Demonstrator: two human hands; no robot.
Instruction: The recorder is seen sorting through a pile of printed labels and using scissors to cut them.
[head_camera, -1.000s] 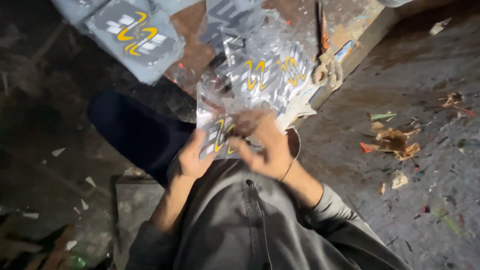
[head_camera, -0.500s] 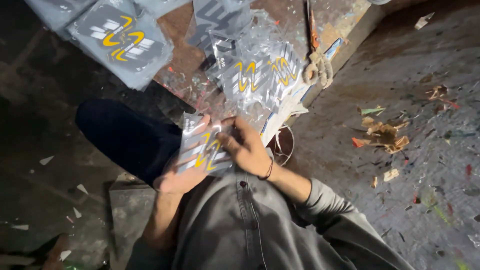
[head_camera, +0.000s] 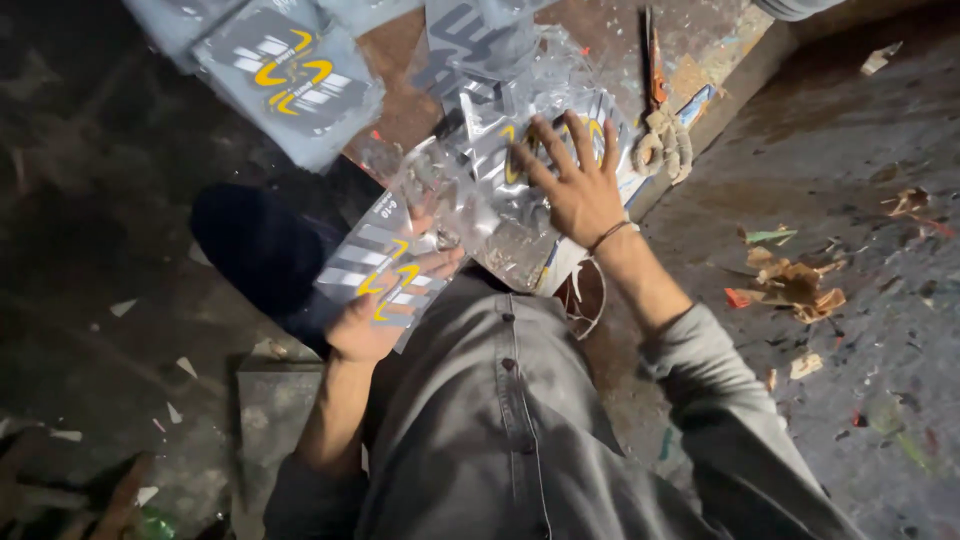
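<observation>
Since half a second ago our right hand (head_camera: 575, 190) has left the packet (head_camera: 385, 275) and gone forward, fingers spread apart and flat on the pile of clear packets (head_camera: 480, 185). Our left hand (head_camera: 375, 315) has fingers clamped on the grey-and-yellow packet, just above our lap. Paper scraps (head_camera: 790, 285) litter the floor to the right.

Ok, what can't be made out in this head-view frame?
- Pile of clear packets: count unclear; glare and the spread right hand cover them.
- Grey packet in the left hand: print too blurred.
- Grey bag: top cut off by the frame edge.
- Floor at left: too dark.
</observation>
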